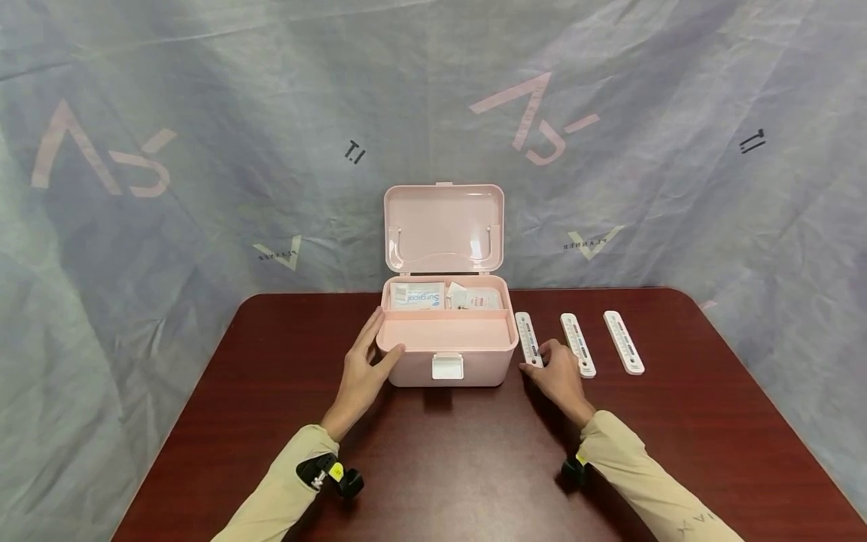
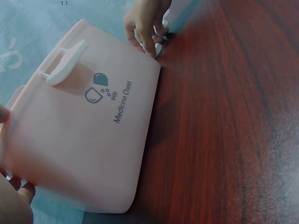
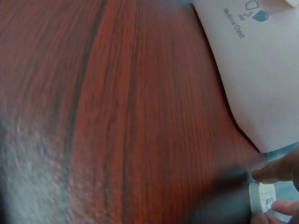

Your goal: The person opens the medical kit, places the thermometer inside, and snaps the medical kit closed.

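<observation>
A pink medicine chest [image 1: 452, 369] stands on the table with its lid [image 1: 443, 229] up. My left hand [image 1: 362, 376] grips its left front corner, thumb at the front rim and fingers along the side. Right of the chest, my right hand [image 1: 558, 376] pinches the near end of the nearest white thermometer [image 1: 527, 331]. In the right wrist view, thumb and fingers lie on both sides of that thermometer's end [image 3: 262, 198]. Two more thermometers, a middle one [image 1: 573, 337] and a far right one [image 1: 623, 342], lie roughly parallel to it.
A surgical packet [image 1: 416, 295] and a white packet [image 1: 477, 298] lie in the chest's back compartment. Its front tray [image 1: 443, 331] is bare. A white latch [image 1: 448, 366] hangs at the front. Behind the dark red table [image 1: 467, 459] hangs a grey printed cloth [image 1: 291, 150].
</observation>
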Demonstrator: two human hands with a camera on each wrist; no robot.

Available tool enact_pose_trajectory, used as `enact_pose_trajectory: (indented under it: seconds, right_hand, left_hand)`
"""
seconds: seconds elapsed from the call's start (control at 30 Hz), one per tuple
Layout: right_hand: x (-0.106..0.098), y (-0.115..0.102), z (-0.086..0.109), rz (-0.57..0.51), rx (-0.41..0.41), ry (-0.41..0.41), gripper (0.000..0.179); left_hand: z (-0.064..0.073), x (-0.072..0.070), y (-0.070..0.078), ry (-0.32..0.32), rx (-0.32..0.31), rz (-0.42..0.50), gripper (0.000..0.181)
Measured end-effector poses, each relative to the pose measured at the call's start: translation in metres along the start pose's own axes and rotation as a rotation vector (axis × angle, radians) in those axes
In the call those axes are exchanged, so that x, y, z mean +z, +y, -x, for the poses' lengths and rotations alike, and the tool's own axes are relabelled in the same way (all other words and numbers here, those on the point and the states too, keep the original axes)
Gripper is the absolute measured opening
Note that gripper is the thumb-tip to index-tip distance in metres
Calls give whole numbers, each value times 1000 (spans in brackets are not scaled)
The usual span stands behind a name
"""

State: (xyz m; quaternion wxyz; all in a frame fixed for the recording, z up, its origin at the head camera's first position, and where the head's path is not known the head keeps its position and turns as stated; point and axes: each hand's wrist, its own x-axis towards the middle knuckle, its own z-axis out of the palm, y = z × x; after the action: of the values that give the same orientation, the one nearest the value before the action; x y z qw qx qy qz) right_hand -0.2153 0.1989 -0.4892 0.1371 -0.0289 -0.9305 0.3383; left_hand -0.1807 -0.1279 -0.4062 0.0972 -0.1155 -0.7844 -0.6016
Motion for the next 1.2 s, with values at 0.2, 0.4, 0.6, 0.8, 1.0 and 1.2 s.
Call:
enact_pose_trajectory:
  seconds: [0.2, 0.4, 0.6, 0.8, 1.0, 1.2]
  right_hand:
    - [-3, 2, -3, 36, -14, 8, 32]
    - [-9, 7, -3, 31, -34, -1, 30]
    - [-13, 10, -2, 30, -24, -20, 29]
    - [-19, 12, -1, 42, -25, -24, 27]
    - [-26, 12, 0, 35, 3, -36, 28]
    - [-33, 12, 0, 34, 1, -34, 27]
  left_hand:
    - [1, 1, -1, -1, -4, 15, 65]
    - [2, 1, -3, -6, 3, 20, 65]
    - [2, 0, -3, -5, -9, 19, 65]
    - [2, -1, -4, -8, -9, 15, 66]
    - [2, -1, -2, -4, -3, 9, 65]
    - [1, -1, -1, -9, 3, 14, 65]
